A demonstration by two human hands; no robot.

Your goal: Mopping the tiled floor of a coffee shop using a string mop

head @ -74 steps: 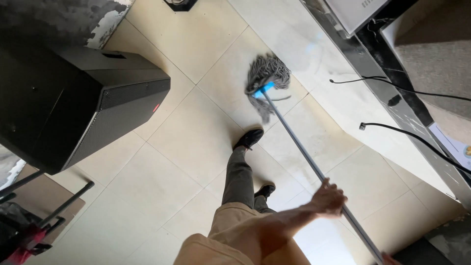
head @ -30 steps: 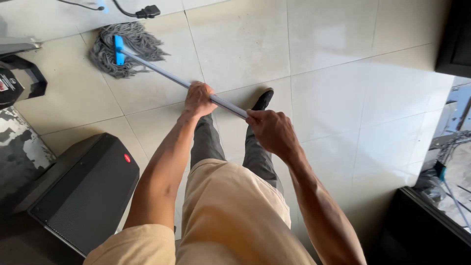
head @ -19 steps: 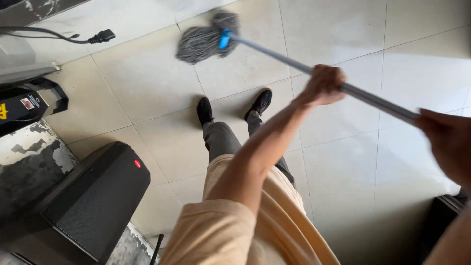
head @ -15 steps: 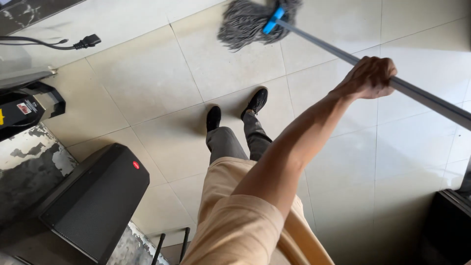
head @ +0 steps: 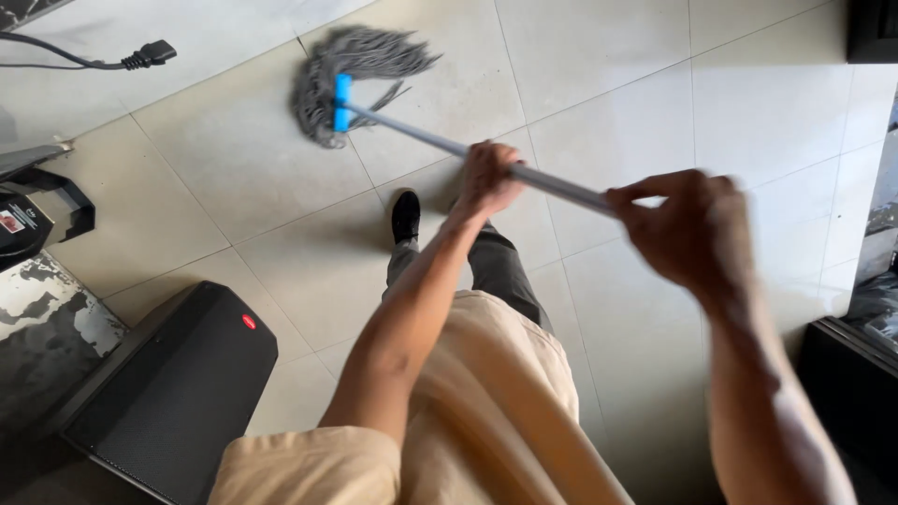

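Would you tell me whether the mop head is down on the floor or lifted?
Down: the grey mop head lies with strands spread across the tiled floor.

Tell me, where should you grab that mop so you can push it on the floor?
Grab the mop's long grey pole, not the stringy head. The pole slants up from the head toward the person, so come from above and wrap both hands around it, spaced apart. That is how it is held here: left hand lower down, right hand nearer the top end. The thin round shaft probably suits a full closed fist.
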